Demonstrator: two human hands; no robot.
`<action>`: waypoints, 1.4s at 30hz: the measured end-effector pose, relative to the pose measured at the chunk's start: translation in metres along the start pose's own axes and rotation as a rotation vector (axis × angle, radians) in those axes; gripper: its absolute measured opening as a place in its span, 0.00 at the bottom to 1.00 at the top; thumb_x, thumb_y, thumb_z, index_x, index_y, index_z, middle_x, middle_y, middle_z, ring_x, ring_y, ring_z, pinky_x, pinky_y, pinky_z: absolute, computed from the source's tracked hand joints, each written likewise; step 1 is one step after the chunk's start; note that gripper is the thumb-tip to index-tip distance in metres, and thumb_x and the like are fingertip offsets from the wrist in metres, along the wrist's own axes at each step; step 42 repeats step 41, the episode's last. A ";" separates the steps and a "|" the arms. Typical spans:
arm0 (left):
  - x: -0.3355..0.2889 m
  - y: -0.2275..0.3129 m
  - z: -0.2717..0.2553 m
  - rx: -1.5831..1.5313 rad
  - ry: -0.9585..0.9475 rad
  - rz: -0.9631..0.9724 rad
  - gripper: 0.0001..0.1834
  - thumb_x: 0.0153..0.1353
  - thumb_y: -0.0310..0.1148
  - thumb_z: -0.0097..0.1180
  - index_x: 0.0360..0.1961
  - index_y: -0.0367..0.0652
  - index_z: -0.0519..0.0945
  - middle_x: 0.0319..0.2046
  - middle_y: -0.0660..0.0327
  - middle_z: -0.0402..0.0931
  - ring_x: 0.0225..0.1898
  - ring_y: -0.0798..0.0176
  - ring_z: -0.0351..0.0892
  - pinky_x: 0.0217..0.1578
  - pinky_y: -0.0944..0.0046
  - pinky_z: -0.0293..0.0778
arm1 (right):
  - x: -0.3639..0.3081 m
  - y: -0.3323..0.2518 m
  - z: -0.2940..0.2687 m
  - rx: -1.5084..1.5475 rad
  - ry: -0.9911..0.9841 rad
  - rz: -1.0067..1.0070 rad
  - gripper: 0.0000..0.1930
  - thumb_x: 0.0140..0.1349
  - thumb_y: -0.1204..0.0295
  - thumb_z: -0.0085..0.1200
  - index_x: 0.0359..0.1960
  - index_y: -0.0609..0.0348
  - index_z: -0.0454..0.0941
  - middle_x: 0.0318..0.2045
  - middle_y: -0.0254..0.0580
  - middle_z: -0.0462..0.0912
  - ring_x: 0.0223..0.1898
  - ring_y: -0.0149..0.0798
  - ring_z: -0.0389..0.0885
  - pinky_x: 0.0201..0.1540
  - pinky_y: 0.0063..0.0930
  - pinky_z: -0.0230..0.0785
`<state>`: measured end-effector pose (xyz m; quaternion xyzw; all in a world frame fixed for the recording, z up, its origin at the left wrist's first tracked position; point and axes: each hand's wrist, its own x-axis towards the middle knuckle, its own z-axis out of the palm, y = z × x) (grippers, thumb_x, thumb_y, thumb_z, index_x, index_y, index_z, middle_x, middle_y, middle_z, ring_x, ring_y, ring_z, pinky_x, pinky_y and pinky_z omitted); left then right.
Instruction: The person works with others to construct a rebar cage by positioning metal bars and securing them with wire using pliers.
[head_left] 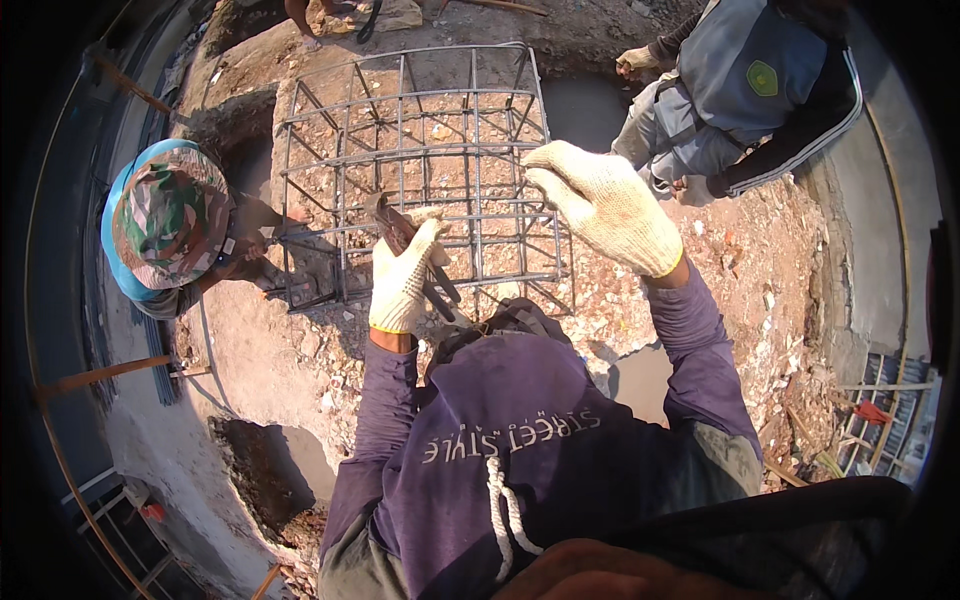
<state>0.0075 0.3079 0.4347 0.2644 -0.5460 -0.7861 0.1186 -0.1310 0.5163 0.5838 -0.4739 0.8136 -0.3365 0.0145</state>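
In front of me lies a rebar cage [477, 240], a rectangular lattice of tied steel bars and hoops resting above rubble ground. My left hand [402, 280], in a cream knitted glove, is closed around rusty tying pincers [394, 226]. Their jaws point up and away over the cage's near part, while the handles slant down toward me. To the right, my gloved right hand [610, 205] is raised at the cage's right side. Its fingers are curled and pressed together near the bars; whatever they pinch is hidden or too small to name.
A co-worker in a camouflage hat [172, 222] crouches left, hands by the cage. Another in a grey and black top [735, 75] squats at the upper right. Dug holes [262, 475] break the ground, one with grey concrete [588, 108]. Wooden stakes [105, 375] stand left.
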 end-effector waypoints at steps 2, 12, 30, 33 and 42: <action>-0.008 0.008 0.019 -0.017 -0.031 -0.075 0.14 0.65 0.39 0.65 0.38 0.38 0.82 0.22 0.62 0.78 0.23 0.68 0.76 0.25 0.66 0.71 | -0.021 0.022 0.052 0.022 0.054 -0.041 0.09 0.70 0.68 0.53 0.45 0.59 0.78 0.32 0.47 0.83 0.33 0.48 0.85 0.36 0.36 0.74; -0.014 -0.021 0.000 -0.241 -0.089 -0.166 0.10 0.65 0.32 0.63 0.43 0.39 0.80 0.24 0.63 0.75 0.25 0.67 0.73 0.27 0.67 0.71 | -0.069 -0.004 0.144 0.551 0.015 0.457 0.10 0.71 0.68 0.52 0.46 0.61 0.78 0.34 0.51 0.83 0.33 0.42 0.84 0.38 0.35 0.74; -0.035 -0.032 -0.028 -0.240 -0.036 -0.245 0.09 0.64 0.33 0.65 0.39 0.40 0.79 0.24 0.63 0.75 0.25 0.67 0.75 0.26 0.67 0.73 | -0.082 0.001 0.177 1.061 -0.254 0.759 0.11 0.75 0.69 0.48 0.49 0.62 0.77 0.28 0.35 0.80 0.18 0.23 0.71 0.18 0.17 0.61; -0.022 -0.034 -0.027 -0.315 0.008 -0.200 0.09 0.64 0.33 0.65 0.36 0.39 0.78 0.22 0.61 0.76 0.23 0.64 0.78 0.24 0.65 0.75 | -0.070 -0.002 0.169 1.259 -0.299 0.718 0.11 0.74 0.69 0.50 0.50 0.63 0.77 0.29 0.35 0.80 0.21 0.23 0.73 0.22 0.17 0.65; 0.018 -0.039 -0.025 -0.357 -0.006 -0.222 0.06 0.66 0.31 0.62 0.41 0.42 0.79 0.25 0.60 0.76 0.26 0.63 0.77 0.29 0.58 0.77 | -0.053 0.033 0.154 1.279 -0.393 0.744 0.13 0.73 0.69 0.53 0.54 0.62 0.77 0.31 0.37 0.80 0.26 0.25 0.75 0.27 0.20 0.69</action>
